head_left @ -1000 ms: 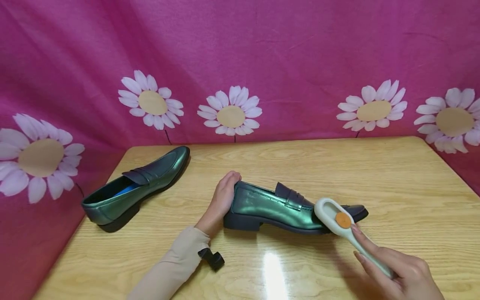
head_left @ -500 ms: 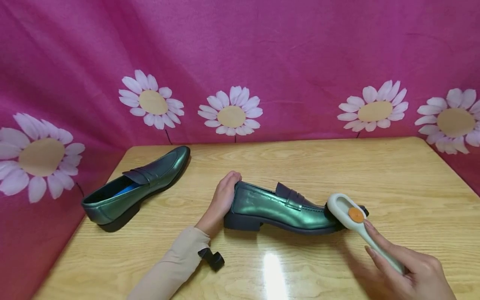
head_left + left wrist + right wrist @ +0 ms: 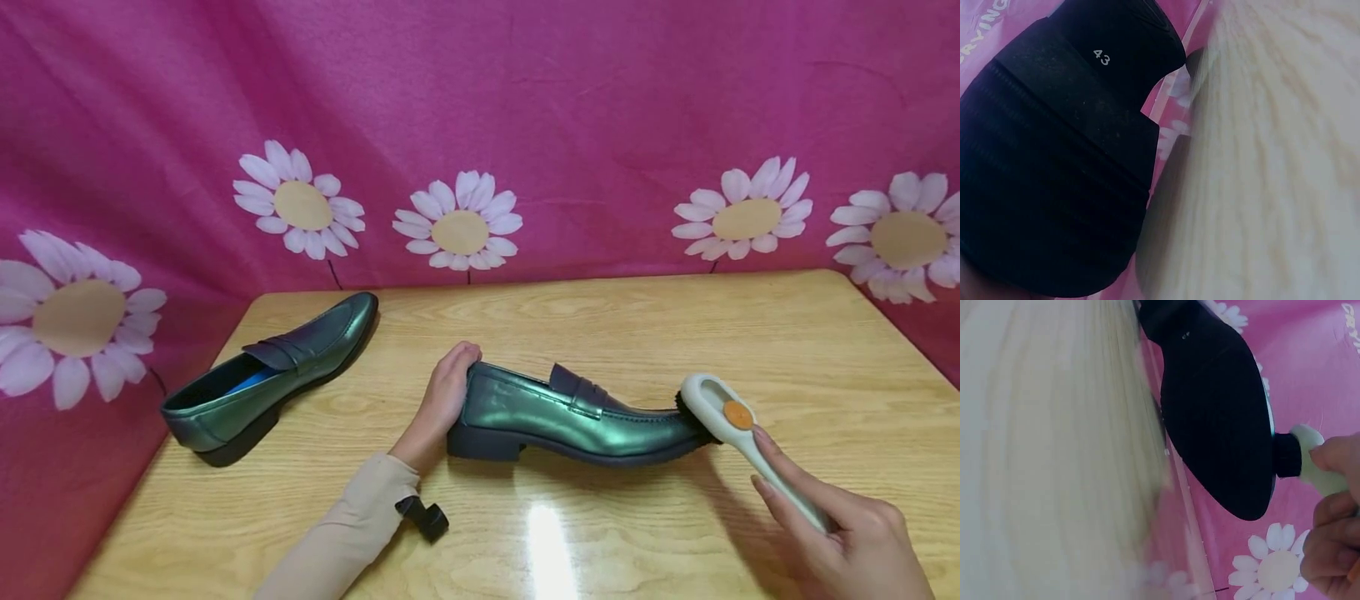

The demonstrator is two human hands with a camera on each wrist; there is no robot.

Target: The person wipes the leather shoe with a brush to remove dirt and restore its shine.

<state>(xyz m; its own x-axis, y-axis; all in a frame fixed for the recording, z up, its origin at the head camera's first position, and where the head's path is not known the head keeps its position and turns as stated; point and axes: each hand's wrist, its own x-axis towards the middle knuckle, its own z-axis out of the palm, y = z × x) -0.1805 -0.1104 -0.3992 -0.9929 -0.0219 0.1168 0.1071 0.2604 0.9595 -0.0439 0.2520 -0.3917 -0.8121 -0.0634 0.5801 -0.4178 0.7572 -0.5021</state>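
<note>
My left hand grips the back of a shiny green loafer by its heel, with the toe pointing right. In the left wrist view its black sole, marked 43, is tilted up off the tabletop. A pale shoe brush with an orange button has its dark bristles against the loafer's toe. Its handle is held by my right hand, index finger stretched along it near the button. In the right wrist view the black bristles touch the toe's upper side.
The matching green loafer, blue inside, stands on the left of the wooden table. Behind hangs a magenta cloth printed with white daisies. A black strap hangs at my left wrist.
The brush and my right hand have moved right along the loafer, from its front upper to the tip of the toe. My left hand and both loafers have stayed put.
</note>
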